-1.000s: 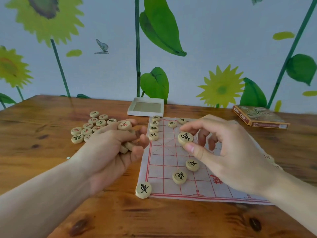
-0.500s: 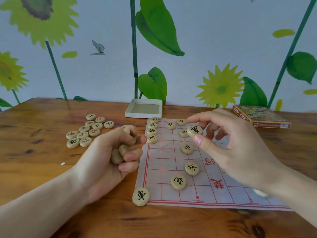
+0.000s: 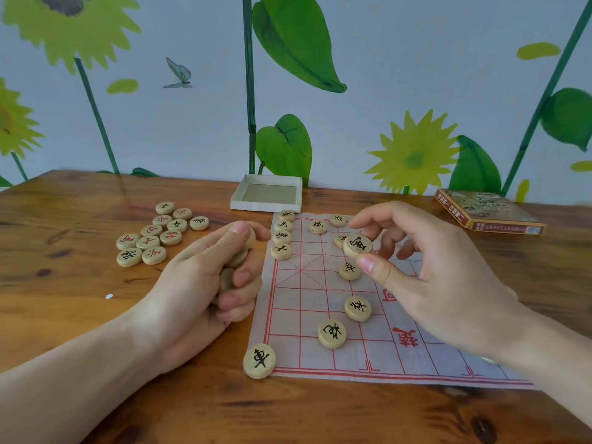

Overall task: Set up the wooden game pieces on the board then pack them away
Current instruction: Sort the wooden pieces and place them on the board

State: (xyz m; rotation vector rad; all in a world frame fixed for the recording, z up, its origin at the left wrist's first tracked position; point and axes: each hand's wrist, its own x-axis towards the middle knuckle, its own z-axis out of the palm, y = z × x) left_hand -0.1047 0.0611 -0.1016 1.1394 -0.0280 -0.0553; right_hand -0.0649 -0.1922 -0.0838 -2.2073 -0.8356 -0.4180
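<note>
Pale blue wall (image 3: 400, 59) up back, painted with sunflowers (image 3: 413, 155), big green leaves (image 3: 294, 43) and a butterfly (image 3: 179, 75). Below it, a glossy brown wooden table (image 3: 64, 283), knots showing, soft daylight.

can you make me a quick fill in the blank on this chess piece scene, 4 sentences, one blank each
1. The right hand pinches one ___-marked piece above the board.
2. The left hand grips several pieces and rests on the ___.
3. The loose pile lies to the ___ of the board.
4. The open white box holds ___ pieces.

Missing words: black; table; left; no
</note>
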